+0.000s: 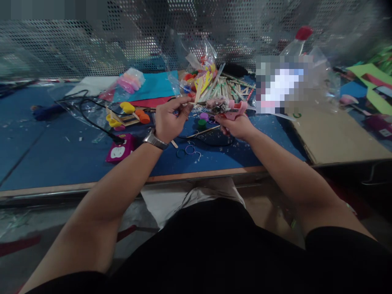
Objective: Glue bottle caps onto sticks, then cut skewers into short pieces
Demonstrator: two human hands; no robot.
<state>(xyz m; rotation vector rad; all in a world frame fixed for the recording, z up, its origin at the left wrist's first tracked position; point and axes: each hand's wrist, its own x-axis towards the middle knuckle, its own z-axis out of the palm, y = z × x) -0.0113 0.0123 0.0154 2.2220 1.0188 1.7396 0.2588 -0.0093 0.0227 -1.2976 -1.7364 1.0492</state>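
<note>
My right hand (234, 125) is wrapped round the handle of a pink glue gun (238, 108). Its front end, pointing left, is covered in dark, messy residue. My left hand (171, 118), with a metal watch on the wrist, pinches a thin wooden stick (196, 104) close to the gun's tip; whether they touch I cannot tell. Beneath the hands lie a green cap (201, 123), a purple cap (203, 116) and a loose wooden stick (203, 132). Small plastic rings (190, 150) and white scraps are nearer the table's front edge.
Behind my hands is a pile of wooden sticks (225, 90). On the left are a purple box (121, 149) with a black cable, yellow caps (127, 108) and blue paper (153, 85). To the right are cardboard (337, 139) and a red-capped bottle (303, 34). A perforated metal screen (137, 36) stands behind.
</note>
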